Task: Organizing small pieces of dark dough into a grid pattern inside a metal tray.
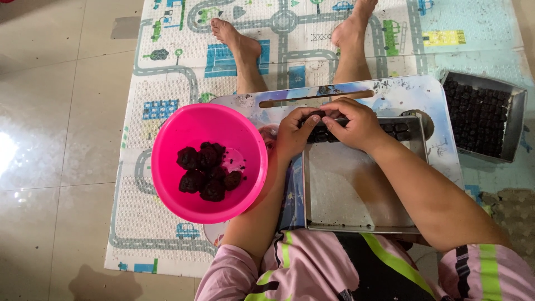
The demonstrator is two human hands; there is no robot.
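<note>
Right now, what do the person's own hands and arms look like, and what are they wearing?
Both the left hand and the right hand are bare: no gloves, and no rings or watch that I can make out. The forearms are uncovered. Short pink sleeves with lime-green and black stripes cover the upper arms.

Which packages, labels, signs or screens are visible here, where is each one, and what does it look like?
No packages, labels or screens are in view.
Play mat: on the tiled floor under the person, pale, printed with grey roads, blue buildings, small cars and a yellow patch at the top right.
Lap table: across the person's legs, rounded, pale blue printed top, speckled with dark crumbs.
</note>
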